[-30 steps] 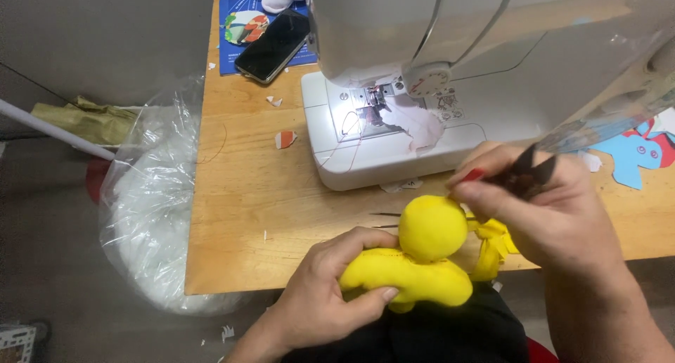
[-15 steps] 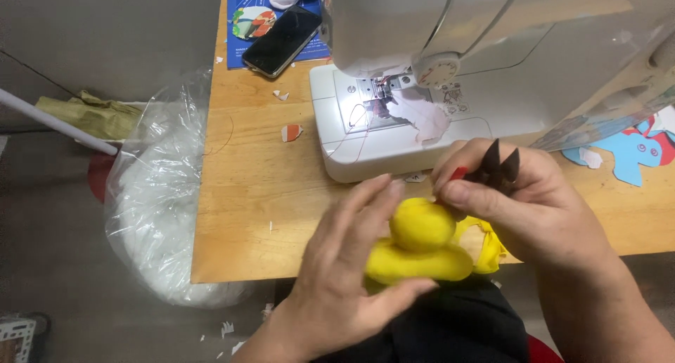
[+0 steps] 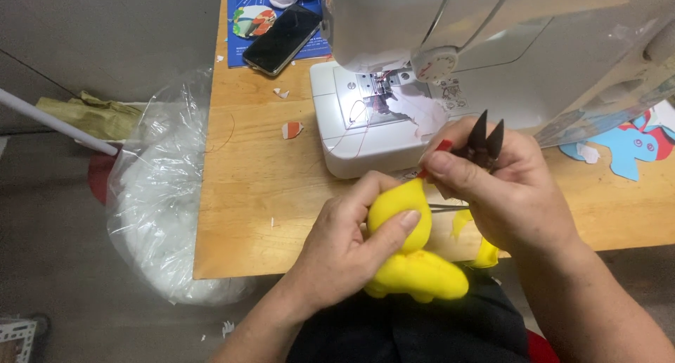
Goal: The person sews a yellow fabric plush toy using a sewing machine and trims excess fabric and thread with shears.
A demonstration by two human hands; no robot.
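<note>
A yellow stuffed toy (image 3: 411, 261) sits over my lap at the table's near edge. My left hand (image 3: 348, 247) grips its rounded head, thumb across the top. My right hand (image 3: 503, 191) is just right of the toy and holds small black thread snips (image 3: 485, 139), blades pointing up. Its fingertips pinch a thin needle (image 3: 446, 208) and a small red piece against the toy's head.
A white sewing machine (image 3: 450, 75) stands on the wooden table (image 3: 246, 194) behind my hands. A black phone (image 3: 283, 39) lies at the back left. A clear plastic bag of white stuffing (image 3: 158, 208) hangs off the table's left side. Blue and red cut-outs (image 3: 629, 146) lie right.
My left hand shifted from the toy's lower body up to its head. My right hand moved in closer, and the toy now stands more upright.
</note>
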